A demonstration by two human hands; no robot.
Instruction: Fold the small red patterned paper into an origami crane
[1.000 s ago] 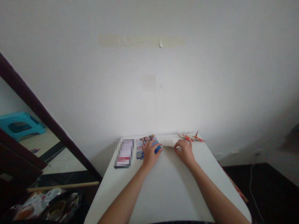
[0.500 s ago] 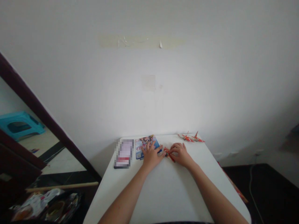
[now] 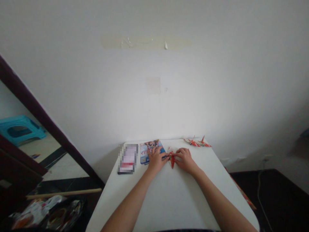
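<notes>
A small piece of folded paper [image 3: 172,162], red with a white pattern, lies on the white table between my hands, one point toward me and a paler part behind. My left hand [image 3: 156,160] pinches its left side with thumb and finger, the other fingers resting over a printed blue booklet [image 3: 145,151]. From the other side, my right hand [image 3: 185,160] grips the paper's right edge with its fingertips. Two folded paper cranes [image 3: 198,142] in red and white stand by the wall at the table's back right.
At the left of the white table [image 3: 169,199] lies a phone [image 3: 128,159], its screen blurred out. The wall [image 3: 205,80] rises behind the table. On the floor at left are a bin with rubbish [image 3: 60,216] and, farther off, a blue plastic stool [image 3: 21,129].
The folded paper has turned, so that its red point now faces me rather than slanting to the right. My right hand's fingers have shifted slightly along its edge.
</notes>
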